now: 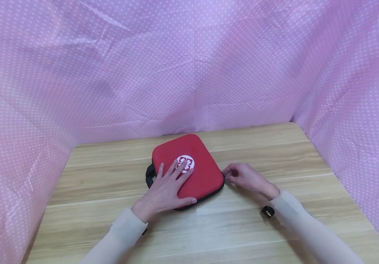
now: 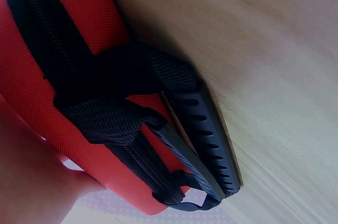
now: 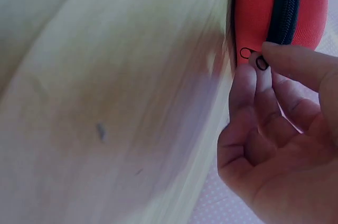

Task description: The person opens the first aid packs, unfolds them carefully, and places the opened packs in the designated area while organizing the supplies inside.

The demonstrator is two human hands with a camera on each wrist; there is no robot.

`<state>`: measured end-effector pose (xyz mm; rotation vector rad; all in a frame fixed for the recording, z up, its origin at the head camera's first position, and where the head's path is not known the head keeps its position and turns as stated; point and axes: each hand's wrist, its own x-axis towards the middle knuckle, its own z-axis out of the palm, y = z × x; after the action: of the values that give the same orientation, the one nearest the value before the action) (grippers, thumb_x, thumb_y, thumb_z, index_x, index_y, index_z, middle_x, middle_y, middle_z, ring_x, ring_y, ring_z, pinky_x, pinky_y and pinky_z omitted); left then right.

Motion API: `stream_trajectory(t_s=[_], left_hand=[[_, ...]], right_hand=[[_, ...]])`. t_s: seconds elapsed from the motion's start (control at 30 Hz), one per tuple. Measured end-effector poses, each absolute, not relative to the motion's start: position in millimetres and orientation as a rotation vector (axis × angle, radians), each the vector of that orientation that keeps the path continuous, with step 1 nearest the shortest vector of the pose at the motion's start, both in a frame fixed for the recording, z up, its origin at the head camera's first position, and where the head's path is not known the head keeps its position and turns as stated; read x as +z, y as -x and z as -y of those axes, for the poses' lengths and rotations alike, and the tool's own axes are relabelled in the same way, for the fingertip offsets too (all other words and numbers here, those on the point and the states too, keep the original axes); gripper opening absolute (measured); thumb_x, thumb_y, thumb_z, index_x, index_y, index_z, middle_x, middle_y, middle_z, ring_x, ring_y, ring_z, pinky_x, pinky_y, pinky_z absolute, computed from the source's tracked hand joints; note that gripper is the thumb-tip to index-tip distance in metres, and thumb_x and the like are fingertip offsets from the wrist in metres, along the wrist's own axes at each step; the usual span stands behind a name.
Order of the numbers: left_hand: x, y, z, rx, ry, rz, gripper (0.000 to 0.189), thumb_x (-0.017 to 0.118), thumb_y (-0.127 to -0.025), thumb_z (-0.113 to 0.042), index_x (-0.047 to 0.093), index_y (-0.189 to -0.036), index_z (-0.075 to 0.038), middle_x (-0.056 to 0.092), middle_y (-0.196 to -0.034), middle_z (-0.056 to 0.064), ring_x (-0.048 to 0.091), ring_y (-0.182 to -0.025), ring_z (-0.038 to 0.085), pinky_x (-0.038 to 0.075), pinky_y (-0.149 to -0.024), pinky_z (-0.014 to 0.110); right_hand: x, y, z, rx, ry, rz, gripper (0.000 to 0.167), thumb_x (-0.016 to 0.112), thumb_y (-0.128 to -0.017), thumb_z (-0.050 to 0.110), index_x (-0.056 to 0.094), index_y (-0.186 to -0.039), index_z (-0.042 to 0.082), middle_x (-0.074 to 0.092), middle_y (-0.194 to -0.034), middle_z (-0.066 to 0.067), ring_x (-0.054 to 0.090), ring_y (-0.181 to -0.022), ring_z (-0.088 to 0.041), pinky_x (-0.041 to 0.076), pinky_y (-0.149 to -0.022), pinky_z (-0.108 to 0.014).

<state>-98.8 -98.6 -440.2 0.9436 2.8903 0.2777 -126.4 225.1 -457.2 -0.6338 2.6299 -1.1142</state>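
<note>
- Sleeves (image 1: 311, 231) of pale, smooth-looking cloth run in from the near side of the case; a small black gadget (image 1: 268, 211) hangs at the right wrist, apart from the case on its near right.
- The left hand (image 1: 166, 189) lies flat on the case's top, fingers straight and fanned out, thumb stretched along its near edge; it grips nothing.
- The right hand (image 1: 247, 178), at the case's right corner, has its fingers bent in, thumb and fingertips pinching a zip pull (image 3: 257, 63), a thin dark loop; a second loop (image 3: 241, 53) sits just beside it against the red side.
- The case (image 1: 204, 172) lies flat and slightly turned, a rounded box in red woven-looking fabric, its lid down.
- A black zip (image 3: 288, 7) with fine ridged teeth, set in dark tape, runs around the case's side.
- A round white badge (image 1: 188, 161) with a red emblem marks the case's top, partly under the left fingers.
- At the case's left side, a handle (image 2: 206, 134) joins black webbing to slotted, stiff-looking grips.
- Under the case spreads a table (image 1: 268, 146) with pale, streaky wood grain and rounded far corners.
- Beyond the case hangs creased pink cloth (image 1: 189, 73) with white dots.
</note>
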Motion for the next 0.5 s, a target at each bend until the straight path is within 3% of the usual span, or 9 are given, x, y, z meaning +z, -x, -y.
stream_trajectory(t_s=[0.27,0.5], left_hand=[[-439.5,99.2,99.4,0.293,-0.903,-2.901,0.095,0.059,-0.086,-0.079,0.034,-0.163,-0.03,0.028,-0.17,0.006,0.015,-0.158,0.034,0.003,-0.122,0.068],[-439.7,101.1,97.4,0.312,-0.88,-2.898,0.095,0.062,-0.085,-0.077,0.034,-0.163,-0.031,0.029,-0.169,0.005,0.017,-0.157,0.035,0.005,-0.121,0.068]], right_hand=[[-460.2,123.5,-227.1,-1.025,0.737,-2.764,0.008,0.074,-0.095,0.007,0.078,-0.097,0.014,0.074,-0.094,0.004,0.062,-0.081,-0.007,0.054,-0.074,-0.029],[-459.6,113.4,-226.3,-0.917,0.857,-2.904,0.008,0.075,-0.092,0.002,0.076,-0.095,0.01,0.072,-0.092,0.003,0.069,-0.086,-0.014,0.059,-0.078,-0.036]])
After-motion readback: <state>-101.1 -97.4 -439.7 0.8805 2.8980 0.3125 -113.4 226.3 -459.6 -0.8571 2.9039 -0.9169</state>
